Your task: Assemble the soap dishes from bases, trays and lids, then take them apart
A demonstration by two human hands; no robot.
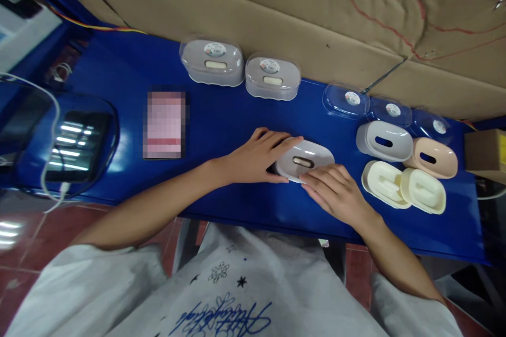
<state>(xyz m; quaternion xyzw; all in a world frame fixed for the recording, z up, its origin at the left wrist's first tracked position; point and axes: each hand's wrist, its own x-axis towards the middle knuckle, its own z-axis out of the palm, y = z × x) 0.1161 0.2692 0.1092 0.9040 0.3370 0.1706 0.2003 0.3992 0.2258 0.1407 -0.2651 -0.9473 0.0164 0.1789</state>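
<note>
A grey oval plastic box [315, 151] with a beige insert showing in its slot sits on the blue table in front of me. My left hand [263, 158] grips its left end, thumb at the near side and fingers over the far side. Along the near right edge, my right hand [342, 189] holds the same box, fingers bent against the rim and thumb partly hidden. To the right are a grey slotted shell [366, 139], a peach slotted shell [443, 160] and two cream inner trays [381, 181], one partly overlapping the other.
Two grey boxes under clear covers [215, 63] stand by the cardboard wall [276, 16]. Three clear lids [346, 100] lie at the back right. A blurred pink item [164, 124], a dark phone-like device [77, 142] and cables are on the left. A carton [484, 155] stands at far right.
</note>
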